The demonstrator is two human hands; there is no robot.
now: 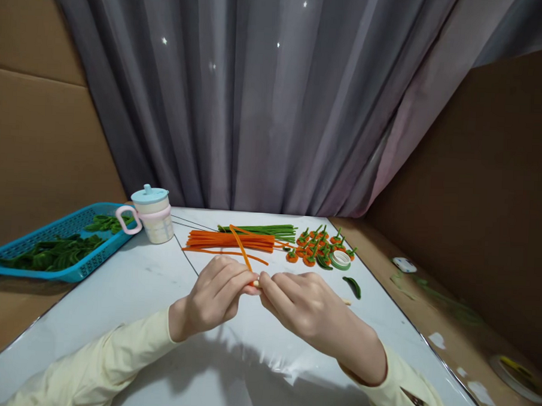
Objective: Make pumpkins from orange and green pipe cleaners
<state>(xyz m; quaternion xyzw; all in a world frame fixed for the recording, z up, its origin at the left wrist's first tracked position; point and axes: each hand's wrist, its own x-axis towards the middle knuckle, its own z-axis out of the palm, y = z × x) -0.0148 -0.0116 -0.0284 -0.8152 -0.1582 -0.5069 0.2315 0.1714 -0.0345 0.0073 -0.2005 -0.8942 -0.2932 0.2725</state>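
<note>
My left hand point(217, 291) pinches an orange pipe cleaner point(241, 246), whose free end slants up and away from the fingertips. Against it, my right hand point(309, 306) is closed with its fingertips on a pale thin stick point(257, 284); orange shows beside this stick, partly hidden by fingers. A pale end pokes out past the right hand; whether it is the same stick, I cannot tell. Behind the hands lie a bundle of orange pipe cleaners point(231, 241) and green pipe cleaners point(270, 230). Several small orange pumpkin-like pieces with green stems point(311, 251) stand to the right.
A blue basket point(77, 271) with green leaf-like pieces sits at the left, beside a lidded cup point(157, 219). A tape roll point(341, 259) and a curved green piece point(352, 287) lie on the white table point(160, 282). Cardboard walls flank it; a grey curtain point(257, 106) hangs behind.
</note>
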